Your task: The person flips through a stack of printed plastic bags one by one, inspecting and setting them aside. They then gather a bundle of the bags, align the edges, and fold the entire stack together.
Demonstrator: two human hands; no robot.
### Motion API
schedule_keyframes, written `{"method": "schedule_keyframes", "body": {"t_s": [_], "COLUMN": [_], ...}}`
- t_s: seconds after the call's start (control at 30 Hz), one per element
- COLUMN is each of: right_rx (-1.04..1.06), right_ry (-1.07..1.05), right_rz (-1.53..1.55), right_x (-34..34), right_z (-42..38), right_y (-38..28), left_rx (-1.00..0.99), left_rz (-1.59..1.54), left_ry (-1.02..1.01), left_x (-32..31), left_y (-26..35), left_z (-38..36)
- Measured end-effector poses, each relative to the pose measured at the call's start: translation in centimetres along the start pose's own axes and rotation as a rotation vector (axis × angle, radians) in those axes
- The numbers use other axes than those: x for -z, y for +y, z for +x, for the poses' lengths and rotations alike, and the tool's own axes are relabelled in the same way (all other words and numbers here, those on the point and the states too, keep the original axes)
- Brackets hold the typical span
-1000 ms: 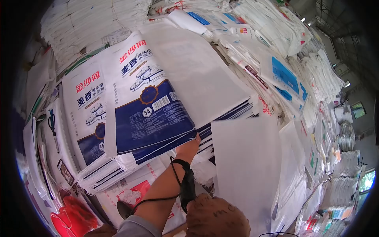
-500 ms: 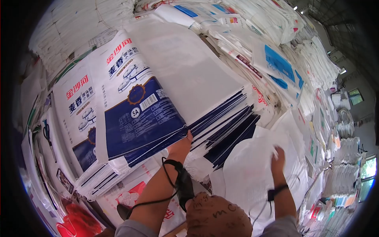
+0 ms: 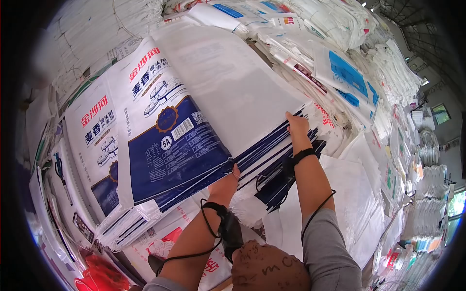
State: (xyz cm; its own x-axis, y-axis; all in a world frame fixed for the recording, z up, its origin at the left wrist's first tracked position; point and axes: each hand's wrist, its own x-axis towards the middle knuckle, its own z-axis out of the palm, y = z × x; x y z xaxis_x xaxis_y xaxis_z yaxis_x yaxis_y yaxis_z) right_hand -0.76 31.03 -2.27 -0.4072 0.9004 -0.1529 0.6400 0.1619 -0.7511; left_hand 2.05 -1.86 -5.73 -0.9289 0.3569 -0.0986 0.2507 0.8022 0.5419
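A stack of printed flour sacks (image 3: 165,140), white and dark blue with red lettering, lies in front of me. The upper printed sacks are folded over to the left, and a plain white sack surface (image 3: 238,82) shows beside them. My left hand (image 3: 226,184) is closed on the lower corner of the folded printed sacks, with part of its fingers hidden. At the right corner of the pile, my right hand (image 3: 298,128) grips the edge of the white sack, its fingertips on top. Layered blue and white sack edges (image 3: 272,150) fan out between my hands.
A white sheet (image 3: 320,194) lies at the lower right. Sacks with blue print (image 3: 347,72) are heaped at the right. A red bundle (image 3: 102,276) sits at the lower left, and scissors (image 3: 59,167) lie on the left. A brown cap (image 3: 269,269) is at bottom centre.
My right hand has moved up and left from above the white sheet to the right corner of the sack pile and taken hold there. My left hand has kept its grip.
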Motion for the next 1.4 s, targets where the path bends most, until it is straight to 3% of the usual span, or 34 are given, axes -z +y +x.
{"method": "schedule_keyframes", "body": {"t_s": [0.07,0.17,0.23,0.47,0.57,0.7,0.73,0.83,0.87,0.9,1.0,1.1,1.23,1.33,1.4], "right_rx": [0.018,-0.004,0.213,0.442,0.323,0.831,0.858,1.240,1.345,1.394,1.614,1.648,1.667,1.597,1.366], "right_ry": [0.011,0.190,0.346,0.339,0.158,0.087,-0.016,-0.316,-0.437,-0.562,-0.844,-1.026,-1.044,-1.102,-1.095], "right_rz": [-0.041,-0.054,-0.161,-0.059,-0.215,0.099,0.063,0.157,0.129,0.061,-0.040,-0.183,-0.196,-0.181,-0.015], "right_x": [-1.1,-1.6,-0.8,-2.1,-2.7,-5.1,-5.7,-7.5,-8.2,-8.3,-10.4,-11.0,-11.2,-10.9,-10.1], "right_z": [1.4,0.5,-2.8,-2.8,-3.9,-11.5,-14.1,-21.7,-23.7,-25.9,-30.1,-31.8,-32.3,-31.1,-28.2], "right_y": [1.3,0.2,-2.4,-2.6,-5.1,-12.1,-13.8,-15.8,-15.7,-15.4,-12.0,-9.6,-8.9,-9.1,-10.3], "left_rx": [-0.007,-0.011,-0.006,-0.033,-0.065,-0.099,-0.060,-0.146,-0.044,-0.076,-0.215,-0.225,-0.213,-0.223,-0.232], "left_rz": [0.002,-0.008,-0.017,-0.049,-0.013,-0.006,0.001,0.020,-0.017,-0.073,-0.062,-0.024,0.014,0.040,0.079], "left_ry": [0.004,0.022,0.033,0.029,0.102,0.167,0.023,0.051,-0.432,-0.575,-0.373,-0.270,-0.190,-0.152,-0.123], "left_x": [0.3,0.5,0.9,0.7,0.3,-0.2,0.8,-0.2,0.9,2.0,-0.1,-0.8,-1.4,-2.5,-3.3], "left_y": [0.2,0.3,0.4,0.4,0.2,-0.1,0.2,-0.5,-0.5,-0.4,-1.2,-1.6,-1.7,-2.2,-2.6], "left_z": [-0.1,-0.1,-0.1,-0.1,-0.1,-0.1,0.0,-0.1,0.6,-0.3,-1.1,-1.3,-1.2,-1.2,-0.9]}}
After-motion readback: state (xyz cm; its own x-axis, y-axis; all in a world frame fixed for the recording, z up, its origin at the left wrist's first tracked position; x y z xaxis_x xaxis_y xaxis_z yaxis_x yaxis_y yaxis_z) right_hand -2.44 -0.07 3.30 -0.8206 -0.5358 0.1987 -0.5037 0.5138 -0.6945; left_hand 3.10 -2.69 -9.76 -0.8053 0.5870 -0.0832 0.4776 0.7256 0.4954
